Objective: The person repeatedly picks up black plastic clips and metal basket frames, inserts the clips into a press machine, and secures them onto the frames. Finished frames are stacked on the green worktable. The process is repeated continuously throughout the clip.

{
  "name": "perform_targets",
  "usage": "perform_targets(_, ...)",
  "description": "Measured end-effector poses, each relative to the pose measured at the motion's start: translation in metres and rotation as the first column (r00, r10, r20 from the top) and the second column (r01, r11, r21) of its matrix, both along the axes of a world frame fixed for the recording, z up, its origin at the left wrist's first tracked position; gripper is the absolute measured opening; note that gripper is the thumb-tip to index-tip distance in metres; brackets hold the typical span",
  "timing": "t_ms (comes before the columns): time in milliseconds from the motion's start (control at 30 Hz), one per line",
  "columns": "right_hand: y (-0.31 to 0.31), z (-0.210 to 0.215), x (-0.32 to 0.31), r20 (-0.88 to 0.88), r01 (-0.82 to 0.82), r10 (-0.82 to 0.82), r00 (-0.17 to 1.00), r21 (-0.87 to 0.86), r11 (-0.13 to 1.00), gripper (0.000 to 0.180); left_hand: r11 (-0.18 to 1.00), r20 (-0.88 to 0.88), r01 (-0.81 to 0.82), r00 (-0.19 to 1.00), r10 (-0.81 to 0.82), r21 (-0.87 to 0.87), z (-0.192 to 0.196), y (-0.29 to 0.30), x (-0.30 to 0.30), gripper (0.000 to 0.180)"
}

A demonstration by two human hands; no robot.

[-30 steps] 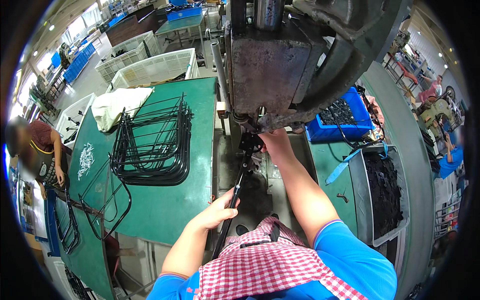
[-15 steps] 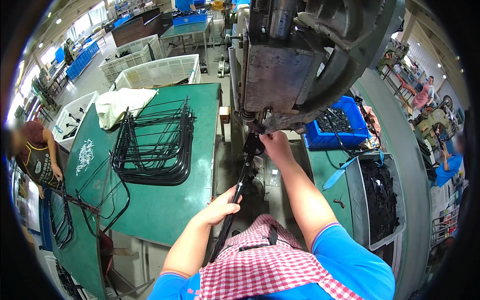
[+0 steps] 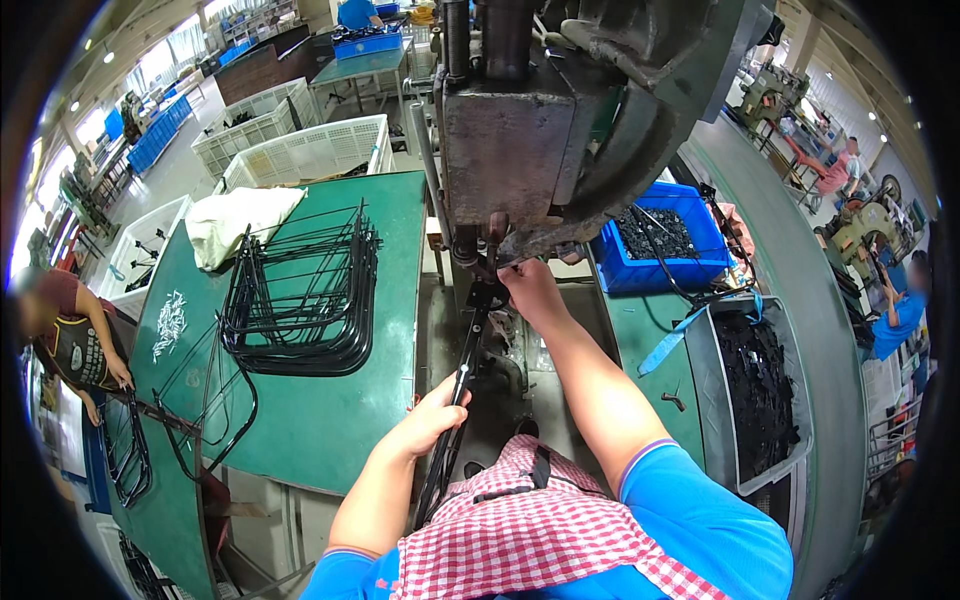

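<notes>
My left hand (image 3: 435, 418) is closed around a black metal tube frame (image 3: 463, 378), which runs from beside my apron up to the press. Its far end lies under the head of a large grey press (image 3: 510, 155). Right beside that end, below the press tool, my right hand (image 3: 535, 293) has its fingers pinched together. What sits between those fingertips is too small and partly hidden to make out. Left of me, a stack of black bent-tube frames (image 3: 300, 345) rests on a green table (image 3: 390, 260).
Small silvery pins (image 3: 170, 325) and a pale cloth (image 3: 225, 220) lie on the left table. To the right stand a blue bin (image 3: 665, 275) of small black parts and a grey crate (image 3: 720, 400) of black pieces. A co-worker (image 3: 80, 330) handles a frame at far left.
The whole view has shifted slightly, so the press sits further left. The held frame has turned a little and shows two bars near my apron. Both hands keep nearly the same places on it.
</notes>
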State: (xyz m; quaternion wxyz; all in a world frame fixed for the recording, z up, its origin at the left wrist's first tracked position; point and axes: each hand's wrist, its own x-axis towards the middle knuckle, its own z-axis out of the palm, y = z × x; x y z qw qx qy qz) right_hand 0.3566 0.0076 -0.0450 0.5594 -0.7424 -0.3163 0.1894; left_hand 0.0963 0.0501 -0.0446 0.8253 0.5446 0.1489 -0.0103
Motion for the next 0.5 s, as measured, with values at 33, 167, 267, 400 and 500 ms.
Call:
perform_targets(33, -0.001, 0.0, 0.001, 0.009, -0.005, 0.005, 1.0, 0.003, 1.0, 0.026, 1.0, -0.02, -0.006, 1.0, 0.006, 0.012, 0.002, 0.0, 0.001, 0.076)
perform_targets(167, -0.003, 0.003, 0.0, -0.218, -0.049, 0.067, 0.974, 0.087, 0.995, 0.023, 1.0, -0.072, -0.007, 0.997, 0.009, 0.019, 0.007, -0.002, 0.001, 0.077)
perform_targets(267, -0.024, 0.03, -0.027, -0.367, 0.054, 0.112, 0.923, 0.413, 0.909, 0.019, 1.0, -0.014, -0.006, 1.0, 0.006, -0.012, 0.017, 0.0, 0.0, 0.084)
perform_targets(400, -0.117, 0.021, -0.047, -0.465, 0.133, 0.063, 0.883, 0.375, 0.917, 0.022, 0.935, -0.068, 0.325, 0.945, -0.318, 0.141, 0.024, -0.016, -0.028, 0.09)
perform_targets(500, -0.196, 0.022, -0.08, -0.372, -0.12, 0.045, 0.927, -0.179, 0.976, 0.018, 0.839, 0.031, 0.522, 0.846, -0.532, 0.156, 0.054, -0.034, -0.019, 0.097)
